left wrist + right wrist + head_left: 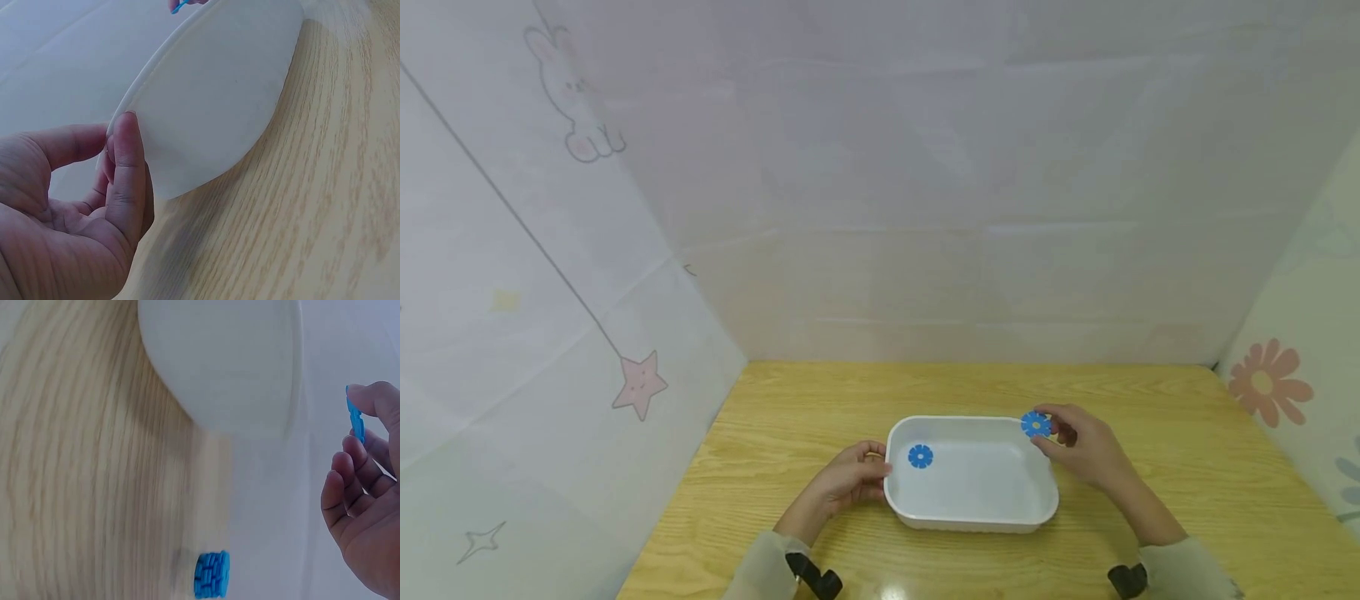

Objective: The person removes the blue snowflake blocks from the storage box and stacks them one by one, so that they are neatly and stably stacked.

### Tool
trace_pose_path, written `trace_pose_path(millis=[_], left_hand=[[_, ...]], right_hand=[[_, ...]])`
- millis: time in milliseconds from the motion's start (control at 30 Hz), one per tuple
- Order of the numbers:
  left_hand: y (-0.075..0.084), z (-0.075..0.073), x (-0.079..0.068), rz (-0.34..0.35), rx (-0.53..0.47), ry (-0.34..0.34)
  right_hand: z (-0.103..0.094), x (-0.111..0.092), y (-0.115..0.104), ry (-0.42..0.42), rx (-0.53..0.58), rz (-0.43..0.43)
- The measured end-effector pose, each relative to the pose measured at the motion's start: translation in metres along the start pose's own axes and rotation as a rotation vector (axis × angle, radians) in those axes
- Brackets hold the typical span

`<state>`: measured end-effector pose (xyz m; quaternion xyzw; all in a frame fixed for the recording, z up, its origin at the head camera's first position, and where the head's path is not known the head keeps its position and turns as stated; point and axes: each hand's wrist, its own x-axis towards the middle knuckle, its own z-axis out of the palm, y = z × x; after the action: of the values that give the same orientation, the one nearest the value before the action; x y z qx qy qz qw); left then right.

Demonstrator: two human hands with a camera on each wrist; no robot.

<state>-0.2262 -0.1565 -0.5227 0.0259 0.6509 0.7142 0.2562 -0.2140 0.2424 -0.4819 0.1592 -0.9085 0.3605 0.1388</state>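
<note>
A white rectangular tray point(981, 487) with rounded corners stands on the table. My left hand point(853, 475) pinches its left rim between thumb and fingers; the left wrist view shows the thumb and fingers on either side of the tray wall. Flat inside the tray, towards the left, lies one blue notched flower-shaped disc point(913, 457). Over the tray's far right corner my right hand point(1090, 450) holds another blue flower disc point(1027, 426) between thumb and fingers. In the right wrist view this held disc point(355, 419) appears edge-on, raised above the rim.
A stack of blue discs point(211, 575) stands on the table to the right of the tray, seen only in the right wrist view. The wooden table point(805, 400) meets pale fabric walls point(880, 275) at the back and sides.
</note>
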Motion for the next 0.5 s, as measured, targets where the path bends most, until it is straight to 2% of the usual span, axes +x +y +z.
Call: trace_pose_path(millis=[500], left_hand=[[-0.001,-0.001,0.001,-0.003,0.009,0.011]], right_hand=[[-0.021,-0.007,0.049,0.029,-0.037,0.089]])
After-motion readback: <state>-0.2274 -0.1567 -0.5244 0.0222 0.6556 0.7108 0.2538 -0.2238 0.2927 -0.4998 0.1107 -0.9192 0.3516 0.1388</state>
